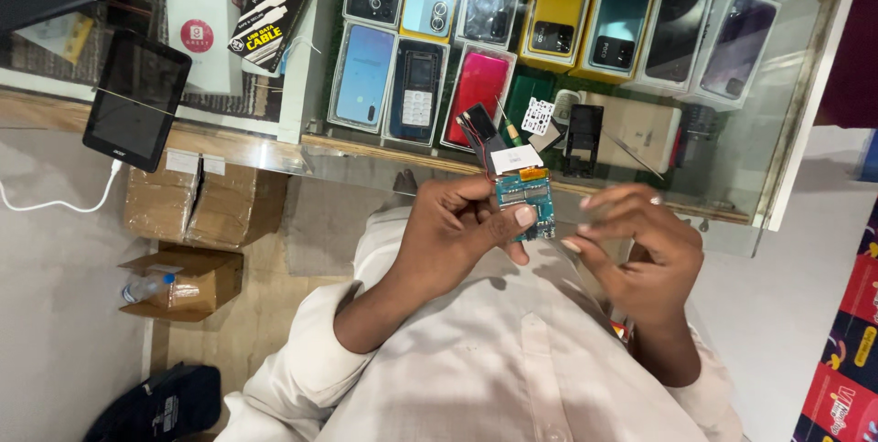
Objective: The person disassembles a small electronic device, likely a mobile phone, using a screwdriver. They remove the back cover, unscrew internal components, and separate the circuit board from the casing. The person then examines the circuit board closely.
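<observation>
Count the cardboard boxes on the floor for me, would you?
3: a taped box below the counter edge, a second taped box beside it, and an open box next to them. More may be hidden underneath.
</observation>
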A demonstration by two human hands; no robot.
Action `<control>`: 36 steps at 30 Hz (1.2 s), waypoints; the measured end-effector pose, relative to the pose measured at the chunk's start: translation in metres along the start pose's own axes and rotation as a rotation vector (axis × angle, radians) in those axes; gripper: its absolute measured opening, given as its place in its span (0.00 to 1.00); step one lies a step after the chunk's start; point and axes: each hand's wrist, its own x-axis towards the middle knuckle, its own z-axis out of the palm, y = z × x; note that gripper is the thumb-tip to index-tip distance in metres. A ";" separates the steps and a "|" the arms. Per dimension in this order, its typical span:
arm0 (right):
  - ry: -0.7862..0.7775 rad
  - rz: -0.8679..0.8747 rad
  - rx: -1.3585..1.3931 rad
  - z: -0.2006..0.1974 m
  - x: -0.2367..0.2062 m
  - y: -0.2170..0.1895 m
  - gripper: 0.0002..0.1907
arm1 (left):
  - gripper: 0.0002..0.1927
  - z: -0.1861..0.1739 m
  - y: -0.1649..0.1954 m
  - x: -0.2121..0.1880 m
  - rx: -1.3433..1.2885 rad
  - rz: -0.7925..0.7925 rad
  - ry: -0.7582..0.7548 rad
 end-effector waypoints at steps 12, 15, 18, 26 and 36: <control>0.126 -0.331 -0.083 0.014 0.009 -0.010 0.15 | 0.12 0.000 0.008 0.004 0.020 -0.004 -0.019; 0.084 -0.421 -0.260 0.012 0.014 -0.018 0.14 | 0.13 -0.001 0.010 0.006 0.014 -0.031 -0.028; 0.085 -0.493 -0.325 0.014 0.017 -0.022 0.14 | 0.12 -0.005 0.010 0.006 0.085 -0.002 -0.043; 0.075 -0.541 -0.324 0.013 0.019 -0.028 0.14 | 0.14 -0.008 0.009 0.007 0.036 0.014 -0.020; 0.069 -0.595 -0.318 0.019 0.024 -0.023 0.14 | 0.11 -0.015 0.013 0.005 0.093 0.059 -0.019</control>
